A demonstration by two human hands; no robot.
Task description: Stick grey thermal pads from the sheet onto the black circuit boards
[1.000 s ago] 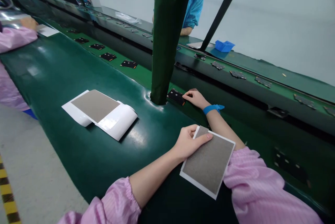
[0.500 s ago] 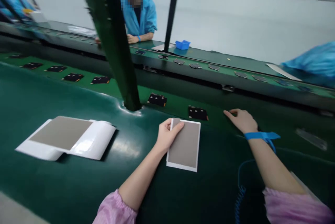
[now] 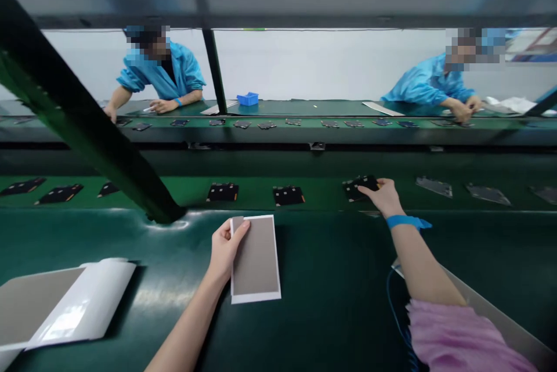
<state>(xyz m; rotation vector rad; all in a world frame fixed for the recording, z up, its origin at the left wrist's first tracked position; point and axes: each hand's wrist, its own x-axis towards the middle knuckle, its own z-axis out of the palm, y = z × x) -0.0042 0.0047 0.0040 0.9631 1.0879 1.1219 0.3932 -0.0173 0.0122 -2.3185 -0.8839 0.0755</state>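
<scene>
My left hand [image 3: 224,250] is closed on a grey sheet with a white border [image 3: 256,262], its thumb lying over the upper left part. The sheet stands over the green worktop near the middle of the view. Farther right, my right hand [image 3: 386,198], with a blue strap at the wrist, pinches the right end of a flat black circuit board [image 3: 353,188] at the green strip. That board is slightly tilted; I cannot tell whether it still touches the strip. Two similar black boards, a nearer one [image 3: 289,195] and another [image 3: 222,191], lie to its left.
A slanting dark green post [image 3: 108,145] crosses the left side. Larger grey-and-white sheets [image 3: 82,302] lie at lower left. Several grey boards [image 3: 434,186] lie right of my right hand. Across the line, two people in blue work near a blue bin [image 3: 248,99].
The view has turned to the right. My right hand, apart from any board before, now has its fingers on a black circuit board. My left hand keeps its hold on the grey sheet.
</scene>
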